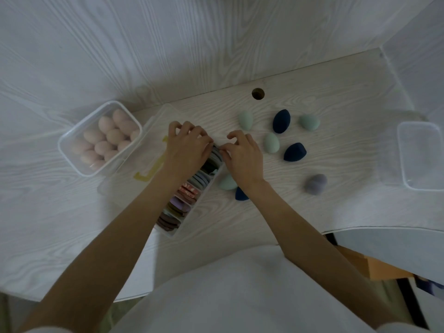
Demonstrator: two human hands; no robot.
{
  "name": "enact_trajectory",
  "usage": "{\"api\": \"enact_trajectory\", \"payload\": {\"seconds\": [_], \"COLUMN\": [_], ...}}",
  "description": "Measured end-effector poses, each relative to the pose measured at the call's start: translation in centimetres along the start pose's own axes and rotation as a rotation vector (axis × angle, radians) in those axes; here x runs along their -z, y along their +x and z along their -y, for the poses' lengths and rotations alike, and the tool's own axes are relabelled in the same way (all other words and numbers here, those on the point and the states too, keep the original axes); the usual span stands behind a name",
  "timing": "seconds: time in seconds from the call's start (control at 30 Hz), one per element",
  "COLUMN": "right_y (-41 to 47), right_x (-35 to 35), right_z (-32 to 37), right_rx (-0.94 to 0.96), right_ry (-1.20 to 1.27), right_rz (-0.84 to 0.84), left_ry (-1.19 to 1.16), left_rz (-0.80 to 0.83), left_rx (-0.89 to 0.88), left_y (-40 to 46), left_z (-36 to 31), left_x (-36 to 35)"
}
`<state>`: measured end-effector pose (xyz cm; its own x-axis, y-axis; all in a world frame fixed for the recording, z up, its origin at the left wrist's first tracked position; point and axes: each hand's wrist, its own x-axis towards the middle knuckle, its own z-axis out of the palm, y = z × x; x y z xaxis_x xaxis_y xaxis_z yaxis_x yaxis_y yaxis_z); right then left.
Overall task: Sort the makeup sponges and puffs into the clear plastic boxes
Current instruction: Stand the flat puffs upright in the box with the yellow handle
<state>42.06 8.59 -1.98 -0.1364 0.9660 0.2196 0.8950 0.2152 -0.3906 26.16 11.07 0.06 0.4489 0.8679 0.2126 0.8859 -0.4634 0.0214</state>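
Both hands meet over the far end of the long clear divided box, which runs from just under the fingers back toward the person, between the two forearms. Its compartments hold flat puffs standing on edge, in dark, blue-grey, pink-patterned, lilac and brown groups. The left hand rests over the far compartment with fingers curled, its thumb side pressed toward the right hand. The right hand has its thumb and forefinger drawn together at the rim of that same compartment, seemingly pinching the edge of a dark puff there; whether it truly grips cannot be told.

Left of the left hand lies the box's open lid with a yellow clasp, and beyond that a square clear tub filled with pale pink egg sponges.

Right of the right hand, loose sponges lie on the white wood-grain desk: a mint one close by, two more mint ones farther off, two navy ones, and a greyish purple one. Under the right wrist sit another mint sponge and a navy one, touching each other. Far to the right stands an empty clear tub. A round cable hole lies beyond the hands
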Motion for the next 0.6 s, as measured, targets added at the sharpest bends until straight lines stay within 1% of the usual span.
{"api": "enact_trajectory", "payload": {"seconds": [0.1, 0.17, 0.23, 0.3, 0.4, 0.47, 0.53, 0.6], "right_y": [-0.3, -0.6, -1.2, -1.7, -2.3, -2.5, -2.7, -2.4], "right_x": [0.0, 0.5, 1.0, 1.5, 2.1, 2.3, 2.4, 2.6], "right_z": [0.2, 0.0, -0.6, -1.0, -0.8, -0.7, -0.2, 0.3], "right_rx": [-0.003, -0.008, -0.034, -0.031, 0.051, 0.054, 0.078, 0.113], "right_ry": [0.106, 0.225, 0.352, 0.395, 0.336, 0.280, 0.177, 0.128], "right_rz": [0.065, 0.101, 0.149, 0.216, 0.306, 0.321, 0.290, 0.271], "left_ry": [-0.051, -0.111, -0.255, -0.361, -0.455, -0.475, -0.389, -0.292], "left_rz": [0.047, 0.061, 0.003, -0.084, -0.187, -0.212, -0.226, -0.195], "left_rx": [0.018, 0.051, 0.125, 0.237, 0.451, 0.559, 0.607, 0.618], "left_y": [-1.0, -1.5, -2.3, -3.8, -6.9, -8.5, -10.2, -10.9], "left_z": [-0.8, -1.2, -1.2, -1.1, -1.1, -0.8, 0.6, 2.5], "left_x": [-0.4, -0.4, 0.0, 0.8, 2.0, 2.7, 3.3, 3.7]}}
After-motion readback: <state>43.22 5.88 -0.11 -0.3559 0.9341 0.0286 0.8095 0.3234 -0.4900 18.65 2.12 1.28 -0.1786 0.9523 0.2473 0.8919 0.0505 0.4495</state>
